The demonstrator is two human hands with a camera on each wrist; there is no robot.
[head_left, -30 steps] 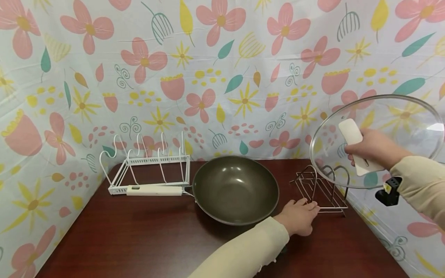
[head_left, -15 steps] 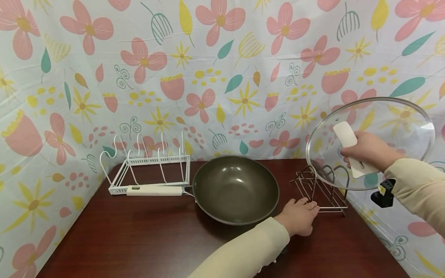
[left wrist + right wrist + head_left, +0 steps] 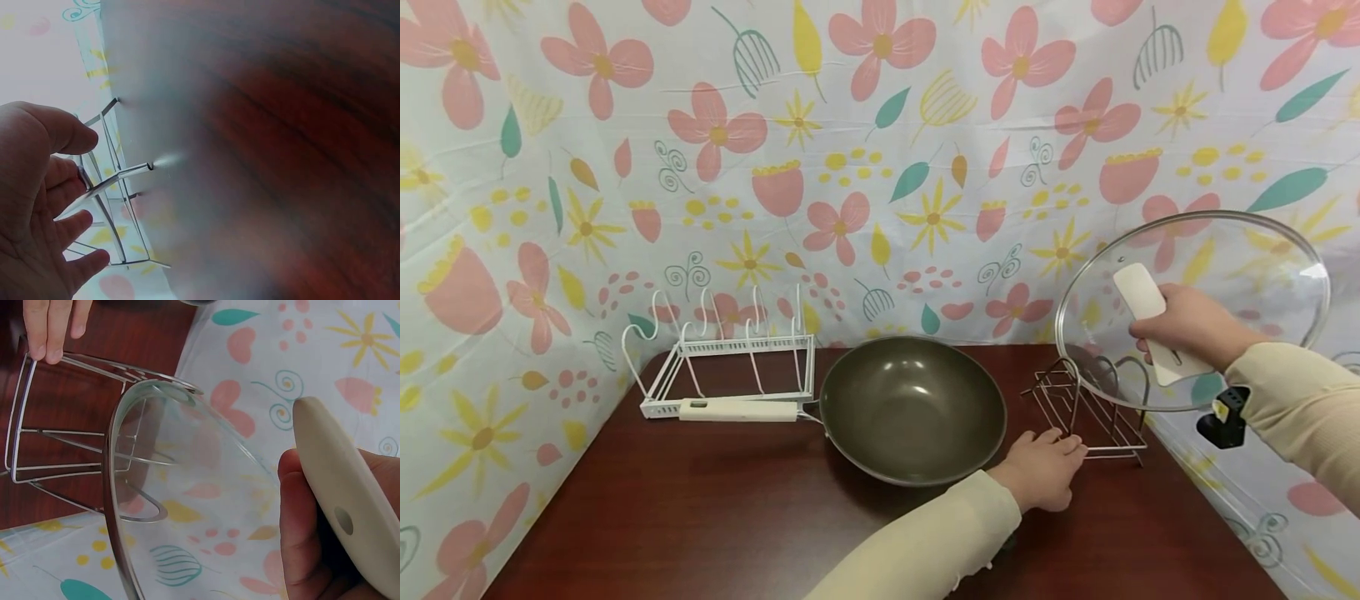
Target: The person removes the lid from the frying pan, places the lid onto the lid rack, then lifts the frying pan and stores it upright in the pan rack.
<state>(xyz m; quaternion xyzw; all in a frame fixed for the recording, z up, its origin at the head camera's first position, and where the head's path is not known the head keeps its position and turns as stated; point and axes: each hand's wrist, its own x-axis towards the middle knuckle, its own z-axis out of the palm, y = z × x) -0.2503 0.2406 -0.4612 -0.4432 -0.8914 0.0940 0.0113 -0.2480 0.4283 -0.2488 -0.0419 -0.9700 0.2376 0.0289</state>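
Observation:
My right hand [image 3: 1195,325] grips the cream handle [image 3: 1161,321] of a clear glass lid [image 3: 1247,250]. The lid is tilted steeply, its metal rim [image 3: 112,487] at the lower left overlapping the loops of a small metal wire rack [image 3: 1101,408]. Whether rim and rack touch is hard to tell. My left hand [image 3: 1041,468] lies at the rack's near end, fingertips [image 3: 39,351] resting on its wire and thumb [image 3: 75,134] held apart. A dark wok [image 3: 913,412] with a cream handle [image 3: 737,410] sits left of that hand.
A white wire rack [image 3: 730,367] stands at the back left, behind the wok's handle. Everything rests on a dark red-brown table [image 3: 700,508]. Floral cloth [image 3: 850,167] hangs closely behind the table and along both sides.
My right hand has brought the lid a little left and down, closer over the wire rack's loops. The left hand keeps its place on the rack, and the view has shifted slightly.

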